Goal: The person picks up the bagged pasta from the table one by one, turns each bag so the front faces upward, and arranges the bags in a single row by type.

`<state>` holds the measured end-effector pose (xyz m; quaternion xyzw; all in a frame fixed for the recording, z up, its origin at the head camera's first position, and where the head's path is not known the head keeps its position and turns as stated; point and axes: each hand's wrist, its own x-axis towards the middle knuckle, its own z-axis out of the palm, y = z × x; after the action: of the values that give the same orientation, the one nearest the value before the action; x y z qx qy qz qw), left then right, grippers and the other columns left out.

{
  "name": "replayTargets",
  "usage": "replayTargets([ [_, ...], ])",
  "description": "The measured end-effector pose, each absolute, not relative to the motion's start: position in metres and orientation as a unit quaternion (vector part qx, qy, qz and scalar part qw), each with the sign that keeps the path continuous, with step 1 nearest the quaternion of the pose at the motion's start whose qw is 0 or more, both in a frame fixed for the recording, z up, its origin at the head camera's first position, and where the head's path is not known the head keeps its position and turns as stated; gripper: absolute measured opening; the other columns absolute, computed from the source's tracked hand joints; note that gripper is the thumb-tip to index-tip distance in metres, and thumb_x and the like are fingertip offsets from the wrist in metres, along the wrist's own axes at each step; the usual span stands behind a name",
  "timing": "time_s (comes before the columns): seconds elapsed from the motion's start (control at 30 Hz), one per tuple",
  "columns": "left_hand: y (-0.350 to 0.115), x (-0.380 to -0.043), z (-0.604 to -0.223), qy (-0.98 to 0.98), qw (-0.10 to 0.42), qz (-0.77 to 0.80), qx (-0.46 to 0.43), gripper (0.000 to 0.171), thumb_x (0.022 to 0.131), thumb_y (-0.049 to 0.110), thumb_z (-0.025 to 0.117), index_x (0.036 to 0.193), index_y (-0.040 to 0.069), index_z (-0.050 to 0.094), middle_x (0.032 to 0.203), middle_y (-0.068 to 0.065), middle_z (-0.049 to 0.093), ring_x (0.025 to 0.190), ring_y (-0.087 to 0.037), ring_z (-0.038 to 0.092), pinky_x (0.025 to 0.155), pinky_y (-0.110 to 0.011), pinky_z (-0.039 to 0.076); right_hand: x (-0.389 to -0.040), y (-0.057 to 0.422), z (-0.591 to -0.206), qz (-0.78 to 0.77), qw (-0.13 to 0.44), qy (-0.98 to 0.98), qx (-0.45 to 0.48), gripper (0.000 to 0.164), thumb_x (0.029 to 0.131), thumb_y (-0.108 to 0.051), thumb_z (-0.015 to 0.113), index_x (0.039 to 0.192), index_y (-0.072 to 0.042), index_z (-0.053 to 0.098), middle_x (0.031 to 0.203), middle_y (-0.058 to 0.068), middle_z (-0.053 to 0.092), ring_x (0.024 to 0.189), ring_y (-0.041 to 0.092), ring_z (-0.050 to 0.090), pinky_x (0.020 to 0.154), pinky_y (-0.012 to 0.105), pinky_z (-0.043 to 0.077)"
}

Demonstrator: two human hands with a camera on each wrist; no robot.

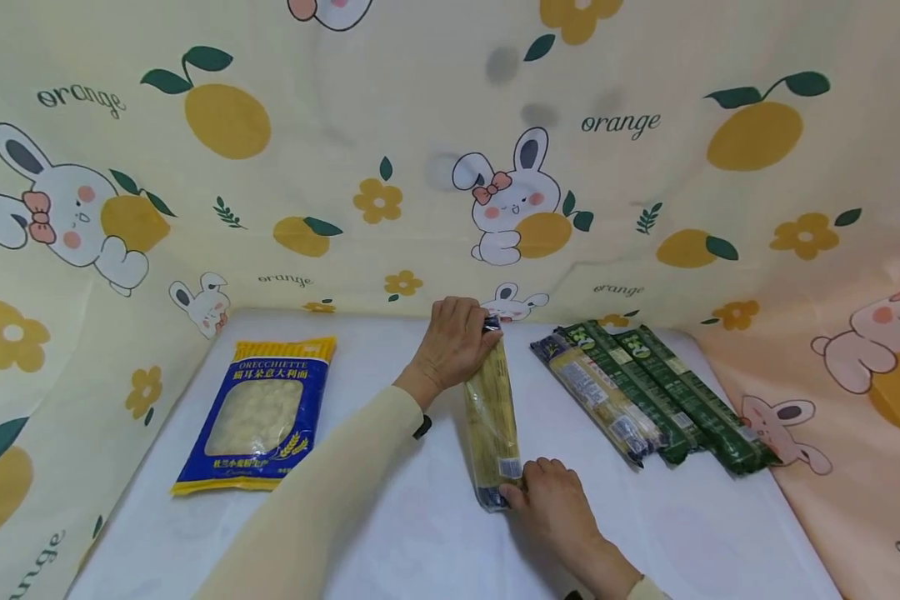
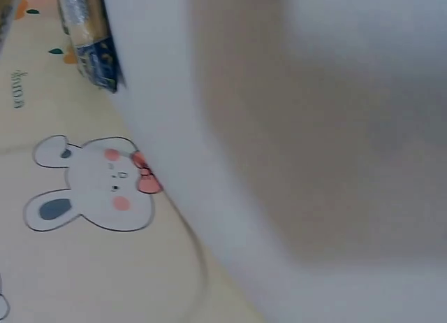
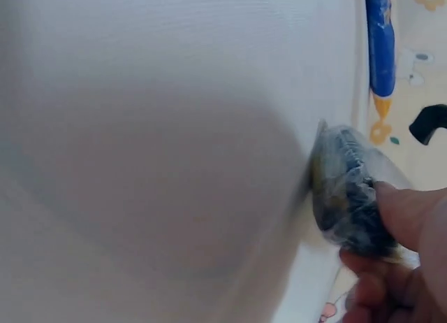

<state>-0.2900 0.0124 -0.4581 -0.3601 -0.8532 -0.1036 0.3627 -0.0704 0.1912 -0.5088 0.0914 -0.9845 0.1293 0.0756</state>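
Step in hand, by judgement: steadying or setting straight a long, slim, clear plastic packet of yellow pasta with dark blue ends (image 1: 492, 408), lengthwise at the centre of the head frame, over a white cloth-covered table (image 1: 420, 533). Held at both ends: upper end in the bare left hand (image 1: 453, 342), fingers curled over, thumb at the right edge; lower end in the bare right hand (image 1: 558, 504), pinched between thumb and fingers, plain in the right wrist view too. Narrow grip on both sides (left wrist view mostly white surface and shadow, no help with that hand). Cannot tell about full contact between underside and table. Needed next, as judged: both ends moved together, contents kept from bending, neither end let go before proper support underneath. Count of hands: two, both busy. Count of packs: five in all. One between the hands; one broad, flat, blue-and-yellow plastic bag of orecchiette with a clear window (image 1: 258, 417), alone at the left of the frame; three close together on a slant at the right of the frame, namely one clear plastic pasta packet with dark blue ends (image 1: 596, 392), much like the held one, and two slim, dark green plastic packets (image 1: 640, 392).
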Motion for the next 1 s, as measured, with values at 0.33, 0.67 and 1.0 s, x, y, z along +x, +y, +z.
replayTargets([
  [0.33, 0.017, -0.266, -0.416, -0.878, 0.339, -0.117, -0.315, 0.033, 0.109, 0.034, 0.048, 0.115, 0.008, 0.069, 0.119, -0.009, 0.056, 0.108, -0.030, 0.046, 0.090, -0.047, 0.037, -0.077, 0.197, -0.506, 0.058, 0.229, -0.962, 0.137, 0.036, 0.080, -0.020, 0.091, 0.072, -0.010, 0.057, 0.069, 0.003, 0.054, 0.067, 0.023, 0.051, 0.063, 0.038, 0.036],
  [0.67, 0.040, -0.237, -0.396, -0.870, 0.376, -0.121, -0.294, 0.039, 0.106, 0.049, 0.054, 0.106, 0.017, 0.074, 0.100, -0.001, 0.070, 0.102, -0.026, 0.053, 0.087, -0.045, 0.035, -0.074, 0.183, -0.518, 0.002, 0.287, -0.946, 0.148, 0.039, 0.074, -0.023, 0.090, 0.071, -0.006, 0.055, 0.066, 0.007, 0.055, 0.061, 0.027, 0.051, 0.060, 0.040, 0.035],
  [1.0, 0.031, -0.232, -0.389, -0.863, 0.367, -0.087, -0.336, 0.029, 0.110, 0.040, 0.055, 0.104, 0.015, 0.068, 0.099, -0.001, 0.070, 0.103, -0.025, 0.054, 0.084, -0.042, 0.039, -0.066, 0.174, -0.514, 0.002, 0.334, -0.925, 0.181, 0.054, 0.109, -0.039, 0.044, 0.066, -0.008, 0.048, 0.063, 0.006, 0.047, 0.059, 0.026, 0.048, 0.060, 0.039, 0.032],
])
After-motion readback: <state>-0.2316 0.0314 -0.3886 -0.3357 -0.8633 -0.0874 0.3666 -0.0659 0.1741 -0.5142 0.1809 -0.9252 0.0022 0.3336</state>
